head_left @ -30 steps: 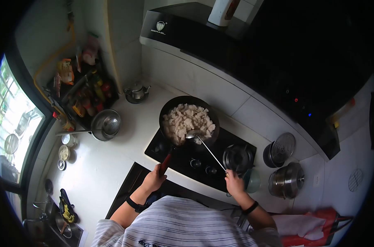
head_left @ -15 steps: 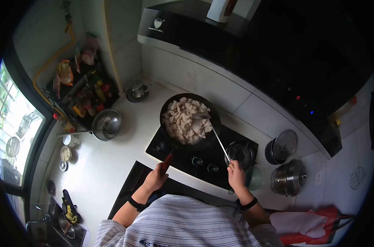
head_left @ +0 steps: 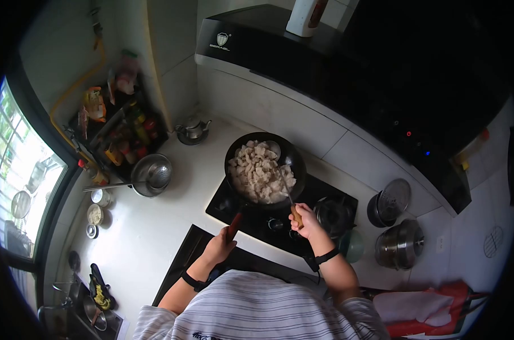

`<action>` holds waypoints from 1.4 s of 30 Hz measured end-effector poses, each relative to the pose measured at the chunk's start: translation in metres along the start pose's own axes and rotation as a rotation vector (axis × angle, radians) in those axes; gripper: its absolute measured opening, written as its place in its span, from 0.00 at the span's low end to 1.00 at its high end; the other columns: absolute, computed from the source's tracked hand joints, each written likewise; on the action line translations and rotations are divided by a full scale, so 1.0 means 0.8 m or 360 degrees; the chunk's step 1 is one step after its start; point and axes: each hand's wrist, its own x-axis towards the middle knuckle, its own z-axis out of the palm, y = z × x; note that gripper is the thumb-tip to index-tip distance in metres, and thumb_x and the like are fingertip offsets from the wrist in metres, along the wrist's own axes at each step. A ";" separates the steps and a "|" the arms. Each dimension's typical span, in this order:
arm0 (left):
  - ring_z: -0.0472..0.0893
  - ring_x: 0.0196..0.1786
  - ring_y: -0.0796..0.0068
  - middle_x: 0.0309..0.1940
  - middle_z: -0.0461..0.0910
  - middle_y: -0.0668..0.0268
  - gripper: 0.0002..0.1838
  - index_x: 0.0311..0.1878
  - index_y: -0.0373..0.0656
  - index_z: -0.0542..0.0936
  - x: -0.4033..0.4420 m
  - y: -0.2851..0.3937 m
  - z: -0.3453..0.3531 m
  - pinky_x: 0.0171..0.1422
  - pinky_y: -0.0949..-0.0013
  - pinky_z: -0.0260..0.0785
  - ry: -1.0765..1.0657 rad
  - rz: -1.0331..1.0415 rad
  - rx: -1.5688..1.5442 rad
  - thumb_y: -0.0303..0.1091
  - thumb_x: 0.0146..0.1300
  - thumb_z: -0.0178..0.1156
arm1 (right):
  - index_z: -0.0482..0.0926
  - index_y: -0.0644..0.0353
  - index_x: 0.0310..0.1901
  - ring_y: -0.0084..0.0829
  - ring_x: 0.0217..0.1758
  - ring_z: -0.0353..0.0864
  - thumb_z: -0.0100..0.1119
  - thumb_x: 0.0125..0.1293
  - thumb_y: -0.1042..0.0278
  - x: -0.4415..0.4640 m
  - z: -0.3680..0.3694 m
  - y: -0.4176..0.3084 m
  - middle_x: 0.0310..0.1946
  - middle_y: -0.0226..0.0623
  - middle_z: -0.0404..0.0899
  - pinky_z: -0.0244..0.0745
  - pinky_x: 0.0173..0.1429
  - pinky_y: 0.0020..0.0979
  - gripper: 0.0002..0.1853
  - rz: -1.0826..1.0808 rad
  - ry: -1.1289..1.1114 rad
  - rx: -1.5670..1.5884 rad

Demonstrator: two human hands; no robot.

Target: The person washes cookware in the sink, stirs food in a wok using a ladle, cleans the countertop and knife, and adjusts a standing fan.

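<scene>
A dark wok (head_left: pixel 297 170) stands on the black gas stove (head_left: pixel 257 222), filled with pale pieces of meat (head_left: pixel 256 173). My left hand (head_left: pixel 220 247) is closed round the wok's reddish wooden handle (head_left: pixel 234 225). In my right hand (head_left: pixel 308 220) is the wooden grip of a long-handled metal ladle (head_left: pixel 274 149). Its shaft slants across the meat, and its round head rests near the wok's far side, partly hidden by the pieces.
A range hood (head_left: pixel 279 48) overhangs the back wall. Left of the wok are a metal strainer (head_left: pixel 151 175), a small kettle (head_left: pixel 193 128) and a rack of bottles (head_left: pixel 124 133). Pots, including a lidded steel one (head_left: pixel 400 243), stand at right, near a second burner (head_left: pixel 332 215).
My right hand has moved left and up, closer to the wok. The ladle's head has gone from the wok's right side to its far side. My left hand still grips the handle.
</scene>
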 end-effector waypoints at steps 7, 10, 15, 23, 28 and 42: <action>0.79 0.46 0.45 0.41 0.79 0.43 0.32 0.63 0.37 0.62 0.005 -0.005 0.002 0.51 0.54 0.70 -0.0042 -0.0009 0.0024 0.41 0.59 0.59 | 0.66 0.48 0.46 0.32 0.17 0.69 0.51 0.69 0.62 -0.047 0.021 -0.014 0.22 0.39 0.71 0.62 0.19 0.35 0.08 -0.0045 -0.0082 -0.0549; 0.79 0.46 0.45 0.40 0.79 0.43 0.32 0.63 0.37 0.62 0.002 0.007 -0.006 0.50 0.54 0.70 -0.0073 -0.0046 0.0025 0.41 0.59 0.59 | 0.66 0.52 0.48 0.42 0.22 0.75 0.53 0.67 0.64 -0.076 0.014 0.000 0.22 0.42 0.74 0.69 0.24 0.41 0.11 -0.0671 0.0097 -0.1565; 0.79 0.45 0.44 0.40 0.79 0.42 0.31 0.62 0.37 0.62 0.005 0.002 -0.005 0.49 0.53 0.70 -0.0055 0.0006 0.0022 0.41 0.59 0.59 | 0.66 0.54 0.51 0.49 0.33 0.80 0.57 0.61 0.65 -0.145 0.012 0.012 0.32 0.45 0.79 0.76 0.36 0.45 0.17 -0.1117 0.0326 -0.2666; 0.79 0.44 0.44 0.39 0.79 0.42 0.30 0.61 0.37 0.62 0.004 0.001 -0.006 0.48 0.53 0.71 -0.0076 -0.0011 -0.0002 0.40 0.59 0.59 | 0.70 0.52 0.53 0.46 0.36 0.81 0.59 0.59 0.67 -0.256 0.000 -0.003 0.36 0.41 0.80 0.76 0.37 0.42 0.19 -0.1185 0.0417 -0.2613; 0.79 0.45 0.44 0.39 0.79 0.42 0.30 0.61 0.37 0.62 0.006 -0.006 -0.001 0.48 0.53 0.71 -0.0034 0.0070 0.0014 0.40 0.59 0.59 | 0.69 0.53 0.52 0.49 0.38 0.80 0.59 0.59 0.66 -0.277 0.007 0.008 0.36 0.43 0.79 0.75 0.39 0.43 0.19 -0.0840 0.0373 -0.2537; 0.79 0.45 0.45 0.41 0.78 0.44 0.31 0.62 0.39 0.62 0.011 -0.024 0.009 0.47 0.55 0.71 -0.0033 0.0101 0.0013 0.40 0.59 0.59 | 0.69 0.52 0.50 0.50 0.40 0.80 0.60 0.59 0.69 -0.152 0.008 -0.001 0.37 0.44 0.80 0.74 0.41 0.43 0.17 -0.1167 0.0745 -0.2084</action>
